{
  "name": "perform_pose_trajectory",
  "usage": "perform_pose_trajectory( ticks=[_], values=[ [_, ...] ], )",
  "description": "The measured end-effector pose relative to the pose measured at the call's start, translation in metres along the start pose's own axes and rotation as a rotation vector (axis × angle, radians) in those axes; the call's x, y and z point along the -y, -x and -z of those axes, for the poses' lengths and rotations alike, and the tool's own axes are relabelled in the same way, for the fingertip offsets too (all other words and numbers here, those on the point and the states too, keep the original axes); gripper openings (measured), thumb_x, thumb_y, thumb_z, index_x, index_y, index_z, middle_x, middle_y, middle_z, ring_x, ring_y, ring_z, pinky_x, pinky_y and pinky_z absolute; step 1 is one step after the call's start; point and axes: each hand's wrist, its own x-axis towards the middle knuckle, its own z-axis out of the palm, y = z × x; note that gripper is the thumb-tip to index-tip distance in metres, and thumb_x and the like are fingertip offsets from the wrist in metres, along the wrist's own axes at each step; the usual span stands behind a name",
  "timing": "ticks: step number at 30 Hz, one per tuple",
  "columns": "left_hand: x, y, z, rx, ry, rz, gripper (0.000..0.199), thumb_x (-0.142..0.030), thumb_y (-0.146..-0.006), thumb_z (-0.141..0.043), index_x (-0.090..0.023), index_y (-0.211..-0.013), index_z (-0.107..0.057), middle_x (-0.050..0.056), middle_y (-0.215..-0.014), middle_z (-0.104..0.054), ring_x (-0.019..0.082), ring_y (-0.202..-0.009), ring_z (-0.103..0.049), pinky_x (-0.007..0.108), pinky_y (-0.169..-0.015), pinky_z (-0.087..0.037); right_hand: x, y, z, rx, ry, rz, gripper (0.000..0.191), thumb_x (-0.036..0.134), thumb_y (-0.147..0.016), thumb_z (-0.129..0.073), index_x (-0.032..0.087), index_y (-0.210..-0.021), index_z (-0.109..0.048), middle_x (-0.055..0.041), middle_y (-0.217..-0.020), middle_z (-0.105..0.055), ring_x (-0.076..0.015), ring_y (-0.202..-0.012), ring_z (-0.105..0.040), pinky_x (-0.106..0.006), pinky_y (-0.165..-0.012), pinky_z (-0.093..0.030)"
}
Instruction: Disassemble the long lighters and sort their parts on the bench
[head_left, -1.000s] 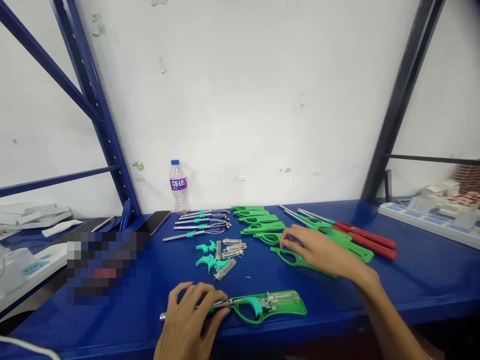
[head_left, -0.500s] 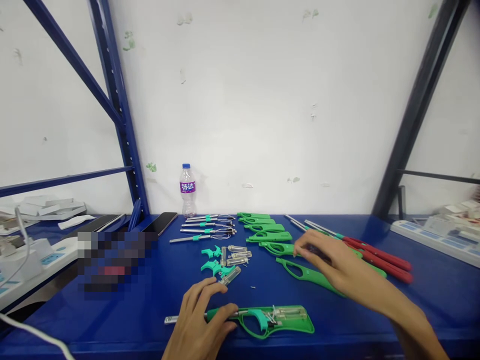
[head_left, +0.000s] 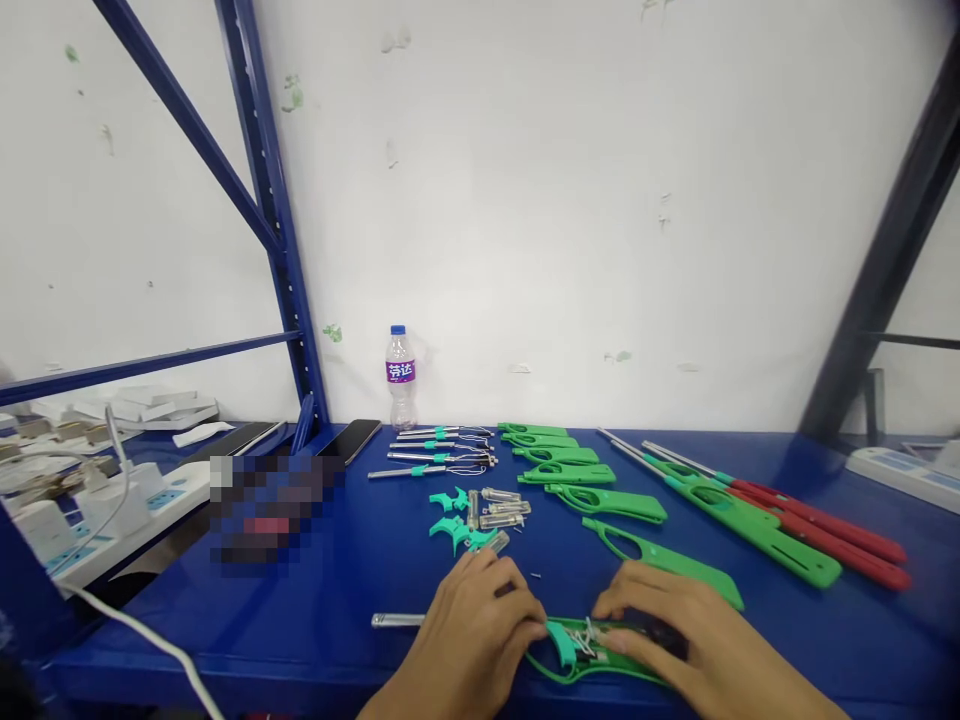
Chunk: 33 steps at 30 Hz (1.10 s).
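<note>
An opened utility lighter (head_left: pixel 559 675) lies near the table's front edge, its green half shell holding a teal trigger (head_left: pixel 561 643) and thin white parts. Its metal tube (head_left: pixel 397 621) sticks out to the left. My left hand (head_left: pixel 476 625) is closed on the lighter's neck, thumb and fingertips beside the trigger. Over the shell's right end, my right hand (head_left: pixel 675 625) has thumb and index finger close together at the white parts. A dark object (head_left: pixel 667 635) shows under its palm; its kind is hidden. The clear fuel tank is mostly covered by this hand.
Several green shell halves (head_left: pixel 637 505) lie in a column behind. Metal tubes with wires (head_left: pixel 409 472), teal triggers (head_left: pixel 450 530) and clear tanks (head_left: pixel 502 520) lie left of them. Finished-looking green (head_left: pixel 780 540) and red lighters (head_left: pixel 847 555) lie right. A bottle (head_left: pixel 401 385) stands against the wall.
My right hand has come down from above the green shells onto the opened lighter's right end. My left hand stays at its neck. The view has shifted slightly.
</note>
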Motion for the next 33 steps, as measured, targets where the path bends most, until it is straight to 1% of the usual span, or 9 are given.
perform_pose_trajectory(
  ticks=[2, 5, 8, 13, 18, 20, 24, 27, 33],
  values=[
    [-0.002, 0.002, -0.004, -0.017, -0.050, -0.017, 0.013, -0.012, -0.093, -0.065, -0.024, -0.090, -0.064, -0.003, -0.090, -0.068, 0.018, -0.082, -0.063, 0.035, -0.078, -0.048, 0.002, 0.001, -0.001, 0.001, -0.038, -0.003, 0.020, 0.043, -0.107, -0.055, 0.034, -0.106, -0.073, 0.0021, -0.105, -0.070, -0.0178, -0.094, -0.067, -0.024, -0.084, -0.048],
    [-0.005, 0.005, -0.008, -0.037, -0.123, -0.049, 0.014, -0.010, -0.096, -0.056, -0.023, -0.092, -0.060, -0.001, -0.088, -0.067, 0.019, -0.078, -0.062, 0.035, -0.072, -0.047, 0.001, 0.002, -0.005, -0.009, -0.057, -0.030, 0.014, 0.043, -0.102, -0.065, 0.035, -0.106, -0.074, 0.0024, -0.106, -0.069, -0.0183, -0.095, -0.066, -0.024, -0.086, -0.047],
    [-0.007, 0.007, -0.006, -0.070, -0.135, -0.047, 0.017, -0.010, -0.099, -0.049, -0.022, -0.090, -0.058, -0.001, -0.085, -0.066, 0.018, -0.074, -0.061, 0.033, -0.067, -0.047, -0.001, 0.004, -0.005, -0.023, -0.065, -0.047, 0.012, 0.043, -0.099, -0.069, 0.035, -0.105, -0.076, 0.0018, -0.105, -0.070, -0.0194, -0.096, -0.067, -0.025, -0.086, -0.048],
    [0.005, 0.012, 0.008, -0.128, -0.159, 0.081, 0.023, -0.012, -0.103, -0.042, -0.023, -0.095, -0.061, 0.000, -0.091, -0.071, 0.017, -0.079, -0.067, 0.032, -0.076, -0.053, 0.001, 0.008, -0.004, -0.059, -0.106, -0.027, 0.012, 0.039, -0.100, -0.068, 0.036, -0.105, -0.077, 0.0011, -0.106, -0.070, -0.0209, -0.097, -0.067, -0.028, -0.087, -0.049],
    [0.002, 0.014, 0.011, -0.171, -0.311, 0.121, 0.031, -0.011, -0.099, -0.043, -0.023, -0.119, -0.063, 0.005, -0.106, -0.072, 0.023, -0.094, -0.069, 0.039, -0.084, -0.058, 0.001, 0.009, -0.006, -0.093, -0.076, -0.002, 0.015, 0.029, -0.101, -0.066, 0.035, -0.110, -0.077, 0.0009, -0.099, -0.068, -0.0194, -0.087, -0.067, -0.027, -0.078, -0.048],
    [-0.010, 0.013, 0.011, -0.138, -0.283, 0.083, 0.032, -0.011, -0.098, -0.045, -0.022, -0.123, -0.062, 0.008, -0.115, -0.070, 0.025, -0.103, -0.067, 0.041, -0.086, -0.058, 0.002, 0.009, -0.006, -0.100, -0.063, 0.011, 0.017, 0.025, -0.102, -0.065, 0.034, -0.111, -0.075, 0.0011, -0.098, -0.067, -0.0184, -0.085, -0.067, -0.027, -0.075, -0.047],
    [-0.028, 0.009, 0.005, -0.116, -0.162, 0.020, 0.028, -0.015, -0.098, -0.052, -0.021, -0.123, -0.061, 0.008, -0.113, -0.068, 0.024, -0.102, -0.065, 0.043, -0.087, -0.056, 0.004, 0.008, -0.006, -0.077, -0.052, 0.032, 0.020, 0.020, -0.104, -0.060, 0.033, -0.113, -0.072, 0.0018, -0.101, -0.067, -0.0167, -0.082, -0.065, -0.027, -0.073, -0.045],
    [-0.029, 0.009, -0.003, -0.107, -0.103, -0.001, 0.025, -0.014, -0.097, -0.055, -0.023, -0.119, -0.063, 0.006, -0.108, -0.069, 0.024, -0.098, -0.065, 0.043, -0.086, -0.055, 0.007, 0.008, -0.005, -0.075, -0.057, 0.047, 0.026, 0.018, -0.106, -0.054, 0.034, -0.118, -0.071, 0.0014, -0.104, -0.067, -0.0167, -0.084, -0.065, -0.027, -0.076, -0.046],
    [-0.025, 0.010, -0.008, -0.066, -0.029, 0.090, 0.023, -0.014, -0.100, -0.053, -0.026, -0.114, -0.065, 0.003, -0.104, -0.068, 0.020, -0.095, -0.064, 0.038, -0.087, -0.054, 0.010, 0.010, -0.002, -0.085, -0.106, 0.020, 0.012, 0.028, -0.103, -0.064, 0.033, -0.110, -0.073, 0.0023, -0.105, -0.070, -0.0180, -0.089, -0.067, -0.026, -0.078, -0.047]
  ],
)
